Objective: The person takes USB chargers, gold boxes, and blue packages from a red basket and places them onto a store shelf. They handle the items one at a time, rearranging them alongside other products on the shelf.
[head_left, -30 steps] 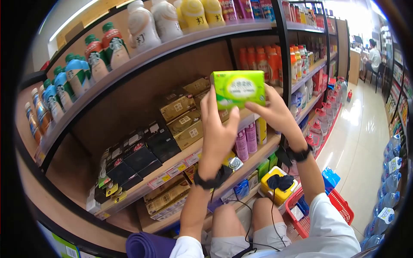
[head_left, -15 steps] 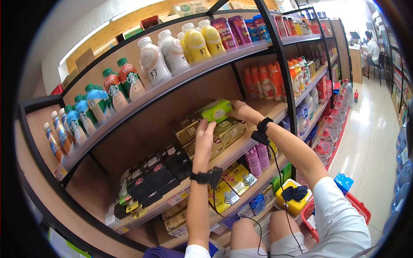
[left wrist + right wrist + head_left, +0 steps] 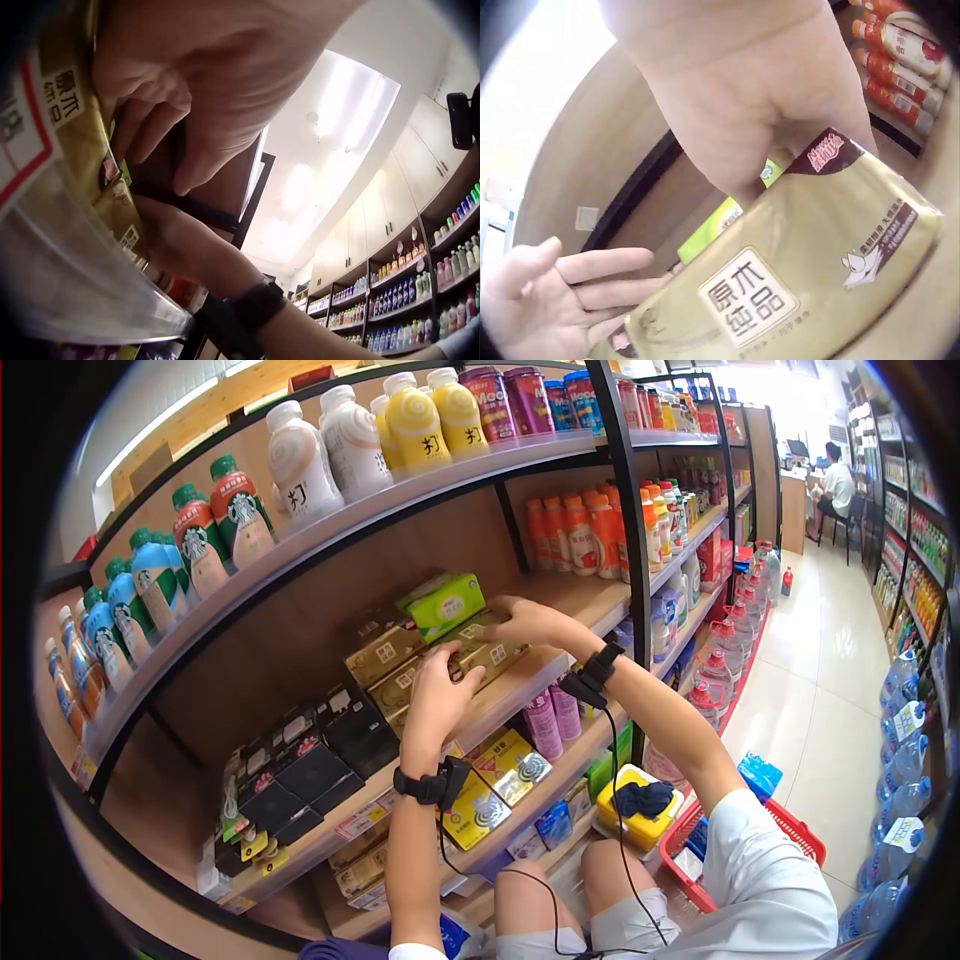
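A green tissue pack (image 3: 447, 606) lies on top of stacked gold tissue packs (image 3: 383, 651) on the middle shelf. My left hand (image 3: 438, 695) is at the front of the stack, its fingers loosely bent and spread from the thumb. At the stack's right end, my right hand (image 3: 540, 624) reaches over a gold pack, nothing lifted in it. The right wrist view has that gold pack (image 3: 832, 240) large in front, hiding the right fingertips behind its top edge. There the left hand (image 3: 551, 300) shows spread fingers beside the pack's left end.
Black boxes (image 3: 300, 788) sit left of the gold packs. Orange-capped bottles (image 3: 582, 535) stand at the right, and more bottles line the shelf (image 3: 330, 520) above. Below are yellow boxes (image 3: 510, 765), a yellow tub (image 3: 640, 825) and a red basket (image 3: 800, 845). Cords hang from both wrists.
The green pack, earlier held up in both hands, was lowered onto the gold stack and let go. Both hands are now in front of it, at the gold packs.
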Motion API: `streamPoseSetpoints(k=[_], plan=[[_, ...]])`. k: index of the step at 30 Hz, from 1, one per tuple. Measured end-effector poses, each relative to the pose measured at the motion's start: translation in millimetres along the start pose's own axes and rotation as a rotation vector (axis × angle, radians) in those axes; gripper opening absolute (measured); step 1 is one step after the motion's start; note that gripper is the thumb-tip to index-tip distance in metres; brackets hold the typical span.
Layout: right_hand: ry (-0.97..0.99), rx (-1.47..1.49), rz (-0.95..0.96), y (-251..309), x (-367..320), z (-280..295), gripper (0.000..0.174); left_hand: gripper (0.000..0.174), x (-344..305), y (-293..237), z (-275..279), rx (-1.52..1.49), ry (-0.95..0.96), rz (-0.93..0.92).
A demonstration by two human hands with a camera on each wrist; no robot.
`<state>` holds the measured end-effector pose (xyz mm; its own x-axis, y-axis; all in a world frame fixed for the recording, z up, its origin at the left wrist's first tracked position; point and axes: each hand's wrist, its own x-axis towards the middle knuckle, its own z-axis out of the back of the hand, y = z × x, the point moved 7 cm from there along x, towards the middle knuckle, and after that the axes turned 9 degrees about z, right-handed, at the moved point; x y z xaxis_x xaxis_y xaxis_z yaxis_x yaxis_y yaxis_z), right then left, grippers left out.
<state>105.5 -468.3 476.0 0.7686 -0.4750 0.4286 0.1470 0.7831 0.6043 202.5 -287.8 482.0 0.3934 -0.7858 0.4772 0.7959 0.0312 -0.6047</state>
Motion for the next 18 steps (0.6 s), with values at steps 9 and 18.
streamPoseSetpoints(k=[9,18], plan=[[0.054,-0.044,0.120,11.2,-0.6,-14.3,0.110,0.069,9.8,-0.1,34.9,-0.062,0.011,-0.029],[-0.004,-0.082,0.228,10.5,3.3,-7.7,0.134,0.074,31.8,28.1,112.8,0.317,-0.112,0.252]])
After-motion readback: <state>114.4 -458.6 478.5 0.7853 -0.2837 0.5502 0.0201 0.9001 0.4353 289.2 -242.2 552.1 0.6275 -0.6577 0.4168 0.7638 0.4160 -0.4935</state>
